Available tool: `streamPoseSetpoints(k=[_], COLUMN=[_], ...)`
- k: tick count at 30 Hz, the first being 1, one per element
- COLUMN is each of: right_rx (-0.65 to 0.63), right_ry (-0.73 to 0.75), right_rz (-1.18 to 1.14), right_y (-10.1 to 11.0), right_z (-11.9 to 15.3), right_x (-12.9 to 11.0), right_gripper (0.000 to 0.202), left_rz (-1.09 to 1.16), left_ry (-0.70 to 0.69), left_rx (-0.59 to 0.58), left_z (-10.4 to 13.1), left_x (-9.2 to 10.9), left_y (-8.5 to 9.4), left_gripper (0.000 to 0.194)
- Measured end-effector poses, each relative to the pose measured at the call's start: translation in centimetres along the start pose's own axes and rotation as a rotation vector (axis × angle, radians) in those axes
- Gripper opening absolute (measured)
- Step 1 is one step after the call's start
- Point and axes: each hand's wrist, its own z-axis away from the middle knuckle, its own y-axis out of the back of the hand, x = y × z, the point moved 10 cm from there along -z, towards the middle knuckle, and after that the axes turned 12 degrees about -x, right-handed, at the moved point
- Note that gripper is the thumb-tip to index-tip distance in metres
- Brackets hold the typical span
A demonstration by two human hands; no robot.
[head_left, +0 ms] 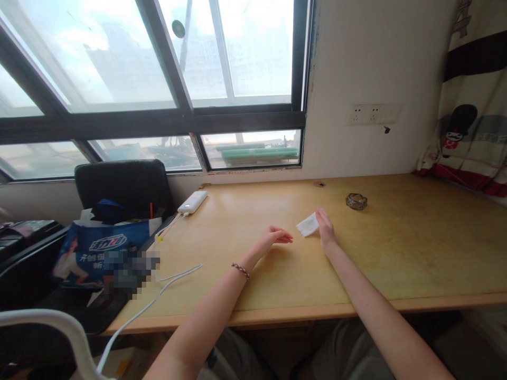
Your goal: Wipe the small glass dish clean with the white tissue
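Observation:
My right hand [325,227] holds a small white folded tissue [308,225] by its right end, a little above the wooden table [396,248]. The tissue's left part sticks out toward my left hand [277,237]. That hand is over the table just left of the tissue, apart from it. Its fingers are stretched out to the right with nothing visible in them. A braided bracelet [241,271] circles my left wrist.
A glass ashtray [356,201] stands at the back right. On the back left lies a white power bank [193,202] with a white cable [182,273] trailing over the table's left edge. A blue bag [106,245] sits on the black chair [122,182].

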Motion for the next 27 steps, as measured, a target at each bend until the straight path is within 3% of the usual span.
streamPoseSetpoints(k=[3,6,9,12,15,18,22,27], right_rx=[0.128,0.117,-0.099,-0.335,-0.441,-0.491,-0.537,-0.464], right_ry=[0.188,0.293,0.265,0.158,0.151,0.2,0.213,0.183], right_rz=[0.402,0.594,0.685,0.833,0.941,0.908,0.849,0.96], right_y=[0.9,0.0,-2.5,-5.2,-6.9,-7.1,-3.8,4.9], right_z=[1.4,2.4,2.3,2.4,3.6,5.1,6.3,6.4], right_x=[-3.9,-5.8,-4.4,-1.4,-0.1,-0.1,-0.1,0.3], right_gripper=[0.042,0.038,0.031,0.028,0.03,0.045,0.053,0.052], left_rz=[-0.194,-0.588,-0.852,-0.948,-0.969,-0.96,-0.969,-1.046], left_ry=[-0.024,-0.162,-0.278,-0.308,-0.301,-0.294,-0.315,-0.359], left_rx=[0.086,0.194,0.184,0.178,0.192,0.212,0.241,0.244], left_z=[0.2,0.9,1.3,1.4,1.4,1.6,2.2,2.8], left_x=[0.4,2.4,3.4,3.6,3.6,3.6,3.8,4.1], left_y=[0.7,0.7,-0.6,-1.0,-0.7,-0.3,-0.5,-1.5], left_gripper=[0.024,0.019,0.019,0.022,0.022,0.021,0.02,0.023])
